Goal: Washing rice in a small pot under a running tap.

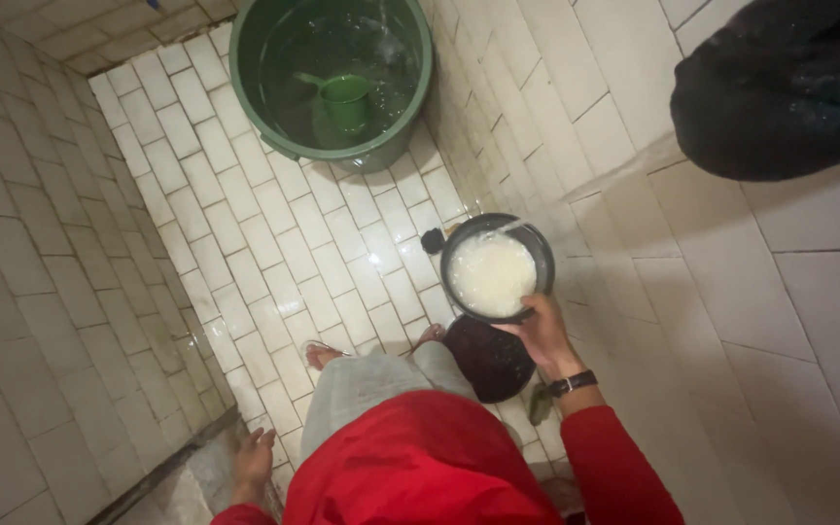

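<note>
My right hand [540, 333] grips the near rim of a dark round pot [541, 255] filled with milky white water and grains, held above the tiled floor by the right wall. A thin stream of water falls into its far edge. My wrist wears a black watch [573, 382]. My left hand [252, 457] rests flat with fingers apart on the low ledge at the lower left. I wear a red top and grey shorts, and my bare foot [321, 354] stands on the floor.
A large green bucket [247, 73] of water stands at the far end with a green scoop [345, 100] floating in it. A dark round basin [488, 360] sits on the floor below the pot. White tiled walls close in on both sides. A dark shape [789, 87] hangs upper right.
</note>
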